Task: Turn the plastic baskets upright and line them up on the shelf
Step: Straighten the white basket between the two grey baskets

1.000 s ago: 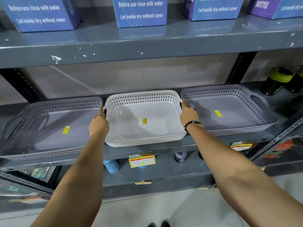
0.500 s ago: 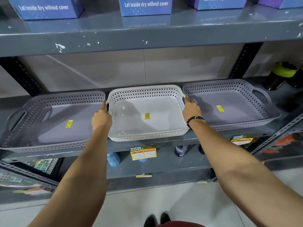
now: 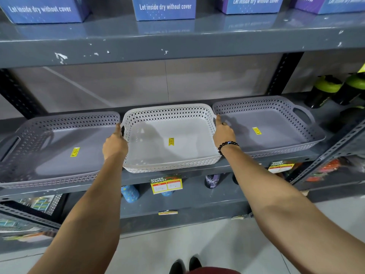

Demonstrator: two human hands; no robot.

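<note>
Two bare forearms reach up from the bottom edge toward the grey metal shelf (image 3: pixel 197 176). The left hand (image 3: pixel 114 144) grips the left end of the white perforated plastic basket (image 3: pixel 169 151), and the right hand (image 3: pixel 224 134), with a dark bead bracelet (image 3: pixel 227 146) at its wrist, grips the right end; fingers of both are wrapped over the handles. This basket sits upright at mid-shelf, between the left grey perforated plastic basket (image 3: pixel 59 155) and the right grey perforated plastic basket (image 3: pixel 276 133), both upright too. Blue cardboard boxes (image 3: pixel 164 8) stand on the board above.
</note>
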